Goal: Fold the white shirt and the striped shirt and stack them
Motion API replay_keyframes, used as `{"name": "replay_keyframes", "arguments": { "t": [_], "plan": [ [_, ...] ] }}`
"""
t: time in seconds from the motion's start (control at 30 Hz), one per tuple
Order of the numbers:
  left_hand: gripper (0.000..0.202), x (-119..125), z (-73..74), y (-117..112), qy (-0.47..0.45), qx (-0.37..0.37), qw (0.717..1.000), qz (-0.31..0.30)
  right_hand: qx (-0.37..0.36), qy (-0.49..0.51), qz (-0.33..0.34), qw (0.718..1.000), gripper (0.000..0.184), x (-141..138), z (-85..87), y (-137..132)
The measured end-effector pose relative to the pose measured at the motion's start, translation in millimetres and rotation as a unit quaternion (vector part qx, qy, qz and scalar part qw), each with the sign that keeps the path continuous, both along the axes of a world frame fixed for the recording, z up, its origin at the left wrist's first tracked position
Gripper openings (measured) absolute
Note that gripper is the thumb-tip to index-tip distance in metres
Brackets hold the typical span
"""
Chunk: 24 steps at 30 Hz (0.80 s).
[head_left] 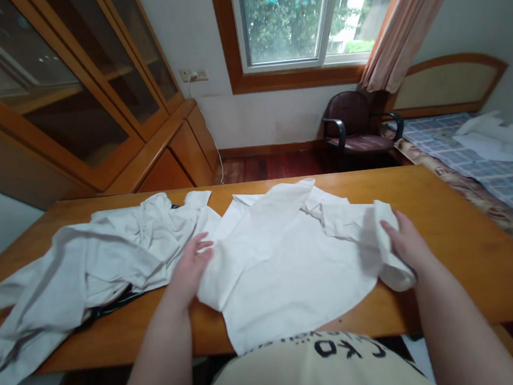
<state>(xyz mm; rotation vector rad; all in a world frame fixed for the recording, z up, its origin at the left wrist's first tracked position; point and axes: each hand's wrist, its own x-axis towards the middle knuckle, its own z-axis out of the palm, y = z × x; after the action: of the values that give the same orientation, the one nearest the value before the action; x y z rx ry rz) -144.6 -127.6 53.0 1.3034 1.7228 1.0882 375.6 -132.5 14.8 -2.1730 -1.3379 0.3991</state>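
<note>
A white shirt (290, 267) lies spread on the wooden table in front of me, its sides partly folded inward. My left hand (193, 263) is at the shirt's left edge, fingers a little apart and curved, gripping nothing that I can see. On the other side, my right hand (404, 240) has its fingers closed on a raised, folded part of the shirt, which stands up off the table there. Some of the right fingers are hidden behind the cloth. To the left lies a rumpled heap of white clothes (109, 253), with something black showing beneath it.
The wooden table (460, 258) runs across the view. Beyond it are a glass-door cabinet (138, 128) at left, a window (286, 22), a brown armchair (353, 124), and a bed (481, 149) at right. A white cable (208, 125) hangs from the wall socket.
</note>
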Motion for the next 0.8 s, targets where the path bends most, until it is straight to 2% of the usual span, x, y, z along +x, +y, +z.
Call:
{"name": "replay_keyframes", "arguments": {
  "t": [0.07,0.13,0.2,0.27,0.33,0.4,0.47,0.57,0.63,0.73,0.8],
  "plan": [
    [0.083,40.8,-26.7,-4.1,0.151,-0.067,0.979,-0.121,-0.034,0.005,0.074,0.997,0.083,-48.2,-3.6,9.6],
    [0.106,78.3,-46.3,-8.8,0.281,-0.104,0.940,-0.165,-0.077,-0.066,0.133,0.986,0.086,-89.1,-5.0,12.8],
    [0.109,105.2,-57.1,-12.1,0.341,-0.090,0.914,-0.201,-0.077,-0.142,0.131,0.978,0.072,-119.5,-5.9,10.8],
    [0.100,120.2,-61.4,-13.3,0.351,-0.060,0.906,-0.230,-0.050,-0.155,0.161,0.973,0.037,-141.0,-6.4,5.6],
    [0.093,126.3,-62.9,-13.3,0.330,-0.024,0.910,-0.249,-0.013,-0.112,0.260,0.959,0.014,-157.4,-6.4,-1.5],
    [0.097,128.7,-64.2,-14.0,0.289,0.019,0.919,-0.269,0.045,-0.048,0.380,0.923,0.007,-171.4,-5.9,-9.1],
    [0.100,131.1,-65.5,-16.1,0.244,0.069,0.922,-0.292,0.117,0.012,0.472,0.874,0.005,-183.8,-5.4,-15.4],
    [0.086,138.8,-63.9,-21.1,0.177,0.126,0.918,-0.332,0.189,0.138,0.542,0.807,0.016,-198.4,-5.4,-19.6],
    [0.069,144.8,-58.6,-23.9,0.119,0.133,0.924,-0.337,0.198,0.263,0.520,0.788,0.020,-203.8,-5.0,-18.7],
    [0.047,145.2,-45.1,-24.6,0.057,0.145,0.946,-0.286,0.224,0.409,0.391,0.793,0.019,-201.4,-2.6,-12.3],
    [0.038,132.5,-33.1,-21.2,0.051,0.177,0.955,-0.234,0.269,0.436,0.303,0.803,0.024,-190.2,-1.7,-4.6]
  ]
}}
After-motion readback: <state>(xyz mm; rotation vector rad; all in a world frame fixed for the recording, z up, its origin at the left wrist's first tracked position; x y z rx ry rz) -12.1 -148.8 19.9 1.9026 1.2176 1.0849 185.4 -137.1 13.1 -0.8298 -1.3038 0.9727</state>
